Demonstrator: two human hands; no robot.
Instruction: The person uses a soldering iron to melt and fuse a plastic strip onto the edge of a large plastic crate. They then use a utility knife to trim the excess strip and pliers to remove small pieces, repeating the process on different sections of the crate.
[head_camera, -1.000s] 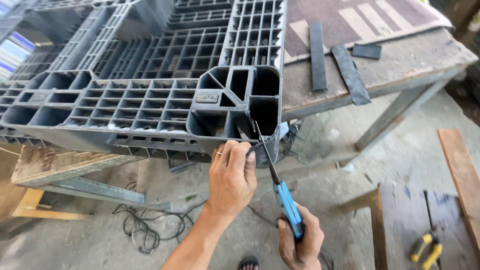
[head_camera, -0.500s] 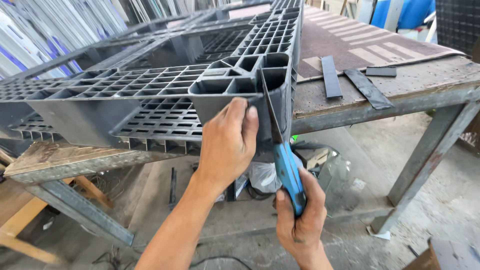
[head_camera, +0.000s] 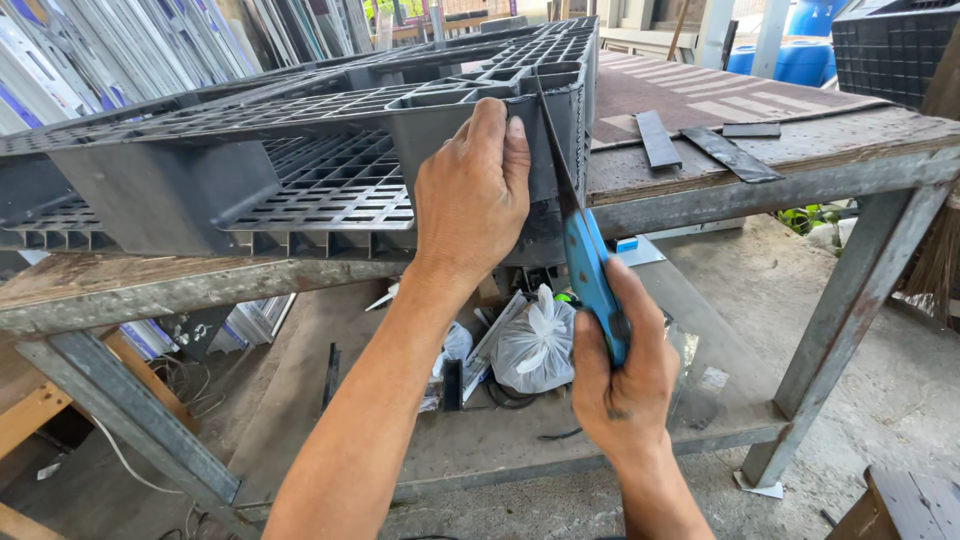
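A dark grey plastic pallet (head_camera: 300, 150) lies on a worn wooden workbench (head_camera: 180, 285). My left hand (head_camera: 472, 205) presses flat against the pallet's near right corner leg. My right hand (head_camera: 617, 375) grips a knife (head_camera: 585, 255) by its blue handle. The thin blade points up and lies along the corner edge of that leg, just right of my left fingers.
Three dark flat strips (head_camera: 700, 140) lie on the bench's right part. A white plastic bag (head_camera: 535, 340) and scraps sit on the lower shelf. The bench's metal leg (head_camera: 850, 300) stands at right. Blue barrels (head_camera: 800, 55) and a black crate (head_camera: 895, 45) are behind.
The view has dropped lower and closer to the pallet's corner. My left hand has moved from the leg's lower edge up onto its face, and the knife has risen along the corner edge.
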